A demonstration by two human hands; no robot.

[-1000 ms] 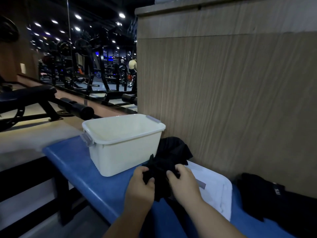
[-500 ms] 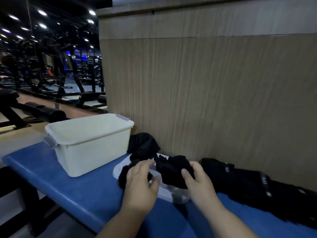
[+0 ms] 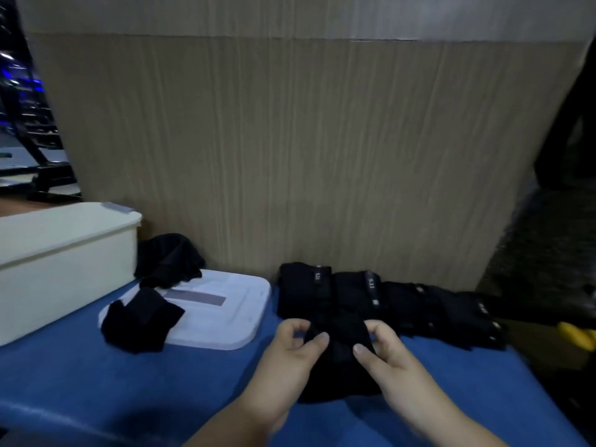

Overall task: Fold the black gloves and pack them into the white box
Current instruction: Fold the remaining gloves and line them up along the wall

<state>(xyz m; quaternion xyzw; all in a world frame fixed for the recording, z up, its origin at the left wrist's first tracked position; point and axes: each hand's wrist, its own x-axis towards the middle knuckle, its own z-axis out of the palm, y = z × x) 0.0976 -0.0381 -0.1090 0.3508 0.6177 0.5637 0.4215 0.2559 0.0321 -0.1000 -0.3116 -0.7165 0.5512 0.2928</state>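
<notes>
The white box [image 3: 64,262] stands at the left on the blue bench [image 3: 96,382]. Its white lid [image 3: 225,314] lies flat beside it. A folded black glove [image 3: 142,319] rests on the lid's near left corner, and another crumpled black glove [image 3: 169,259] sits behind it against the wall. A row of black gloves [image 3: 387,298] lies along the wall at the right. My left hand [image 3: 290,356] and my right hand [image 3: 390,359] both pinch a black glove [image 3: 342,359] lying on the bench in front of that row.
A wood-grain wall panel [image 3: 290,156] rises right behind the bench. Gym equipment [image 3: 29,140] shows at the far left. A yellow object [image 3: 577,333] lies on the dark floor past the bench's right end.
The view swung right. The glove I held now lies on the lid's corner, and both hands have moved right onto another glove in front of the row.
</notes>
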